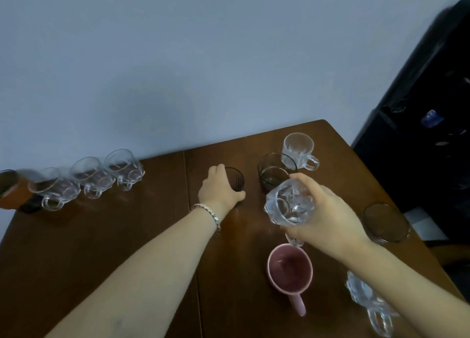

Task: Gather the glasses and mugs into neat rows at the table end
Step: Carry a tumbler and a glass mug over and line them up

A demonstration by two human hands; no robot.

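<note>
My left hand (218, 187) is wrapped around a dark smoked glass (236, 180) standing mid-table. My right hand (328, 215) holds a clear cut-glass mug (288, 205) tilted above the table. Behind it stand a second smoked glass (273, 173) and a clear mug (300, 151). A pink mug (290, 269) sits near me, handle toward me. Another smoked glass (385, 223) is at the right edge, and a clear mug (368, 302) shows under my right forearm. A row of three clear cups (89, 175) lines the far left edge, next to an orange cup (11, 190).
The brown wooden table (101, 248) has a seam down its middle and ends against a pale blue wall. A black cabinet (432, 134) stands to the right, close to the table's corner.
</note>
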